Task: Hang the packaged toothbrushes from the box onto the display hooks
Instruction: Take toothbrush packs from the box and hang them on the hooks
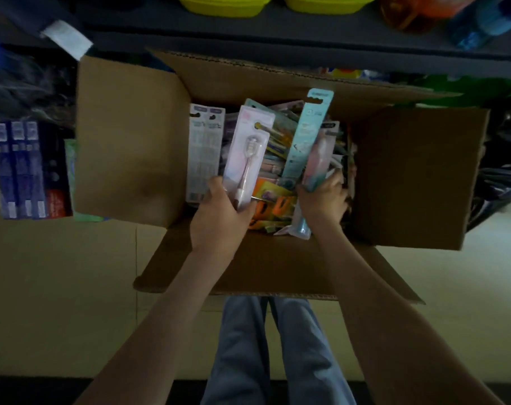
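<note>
An open cardboard box (125,147) stands on the floor below me, its flaps spread wide, holding several packaged toothbrushes in a loose pile. My left hand (219,206) grips the lower end of a pink packaged toothbrush (248,150), which stands tilted above the pile. My right hand (324,197) grips the lower ends of a tall teal packaged toothbrush (309,133) and a pink-and-teal pack (321,159) beside it. A white-backed pack (204,153) leans against the box's left wall. Orange packs (277,203) lie between my hands. No display hooks are in view.
A dark shelf edge (277,33) runs across the top, carrying yellow-green tubs (225,4). Blue boxed goods (20,171) sit on a low shelf at the left. My legs in blue trousers (277,346) stand before the box on a pale tiled floor (58,287).
</note>
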Tool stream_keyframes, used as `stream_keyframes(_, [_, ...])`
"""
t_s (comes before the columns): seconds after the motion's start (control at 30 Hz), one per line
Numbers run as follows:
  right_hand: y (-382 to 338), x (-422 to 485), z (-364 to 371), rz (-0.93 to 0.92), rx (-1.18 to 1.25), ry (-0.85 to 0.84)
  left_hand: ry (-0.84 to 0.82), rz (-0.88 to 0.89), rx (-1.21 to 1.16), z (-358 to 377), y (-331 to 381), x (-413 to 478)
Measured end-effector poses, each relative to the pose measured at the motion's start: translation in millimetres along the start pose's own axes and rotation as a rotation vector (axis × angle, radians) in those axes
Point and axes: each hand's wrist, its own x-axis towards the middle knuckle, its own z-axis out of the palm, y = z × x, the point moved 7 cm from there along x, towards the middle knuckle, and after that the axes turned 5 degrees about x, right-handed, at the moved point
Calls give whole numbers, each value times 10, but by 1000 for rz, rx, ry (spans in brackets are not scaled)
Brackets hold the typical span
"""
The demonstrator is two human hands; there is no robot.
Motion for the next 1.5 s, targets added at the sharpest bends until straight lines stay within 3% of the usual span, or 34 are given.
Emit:
stream_keyframes(0.27, [52, -394, -561, -184, 276, 24, -3, 28, 92, -198, 302, -174])
stream_keyframes(0.57, [-285, -1766, -2474, -614, 640, -81, -3, 159, -39, -1633, 1270, -1239])
stream_keyframes(0.97, [-1699, -3460, -5292, -1137, 891, -7, 481, 480, -397, -4341, 2953, -2445])
stream_keyframes(1.23, [-2156, -4189, -6104, -1343, 972, 40, 439, 689, -829, -5314, 3369, -2709])
stream_keyframes(1.5, [-2553, -4535, -6624, -1404, 952, 230, 411, 898, -915, -6059, 3925, -2899])
